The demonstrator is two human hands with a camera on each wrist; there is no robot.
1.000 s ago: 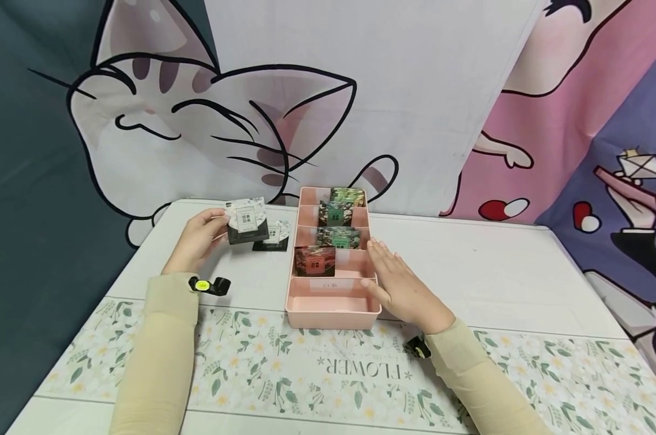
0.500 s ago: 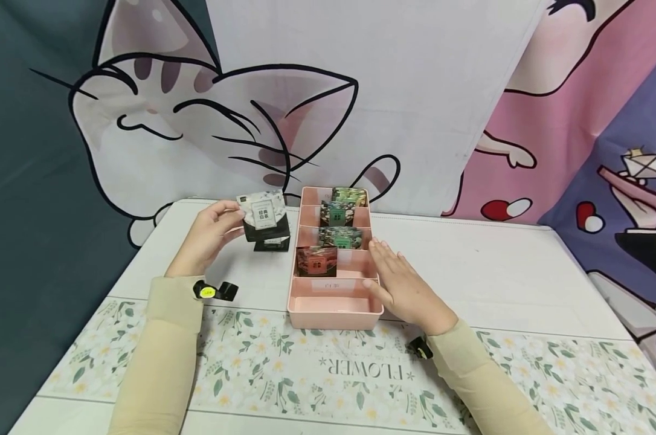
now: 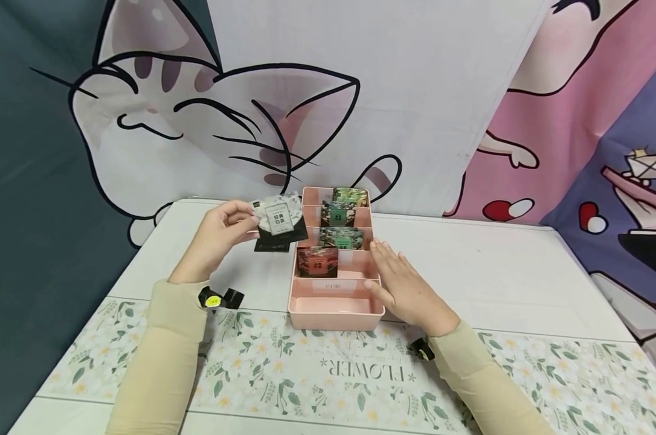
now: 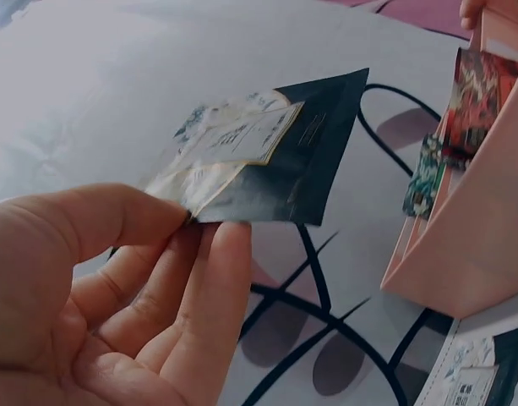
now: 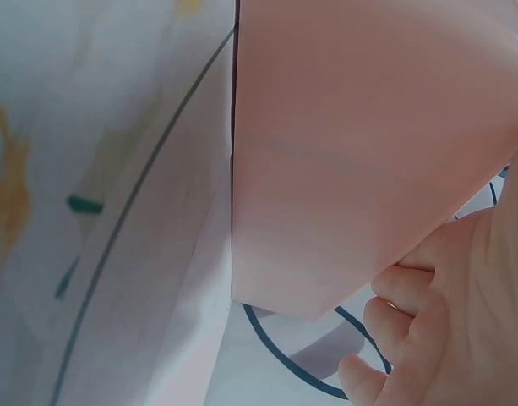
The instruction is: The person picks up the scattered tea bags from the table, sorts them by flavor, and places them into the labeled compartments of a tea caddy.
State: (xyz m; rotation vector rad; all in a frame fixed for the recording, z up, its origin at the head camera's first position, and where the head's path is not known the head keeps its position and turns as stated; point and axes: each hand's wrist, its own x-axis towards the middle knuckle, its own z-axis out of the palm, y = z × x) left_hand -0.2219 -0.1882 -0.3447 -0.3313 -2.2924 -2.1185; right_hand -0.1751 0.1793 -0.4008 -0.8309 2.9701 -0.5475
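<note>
My left hand [image 3: 214, 238] pinches a white-and-black tea sachet [image 3: 282, 220] by its left edge, thumb above and fingers beneath, as the left wrist view also shows. The sachet hangs in the air just left of a pink divided box [image 3: 336, 321], overlapping its rim in the head view. Under it on the table lies a second, similar sachet [image 3: 272, 247], partly hidden. My right hand [image 3: 409, 296] rests along the box's right wall, fingers straight on the outside and thumb at the rim of the front compartments.
Inside the box, a red sachet [image 3: 317, 262] stands in the second compartment from the front. Behind it are green sachets [image 3: 341, 238] in the farther compartments. The frontmost compartment [image 3: 333, 304] holds nothing. A flowered strip [image 3: 252, 362] runs across the table's front.
My left hand has carried the sachet rightward, towards the box, turning its printed face to the camera. It now covers more of the sachet on the table. My right hand stays on the box.
</note>
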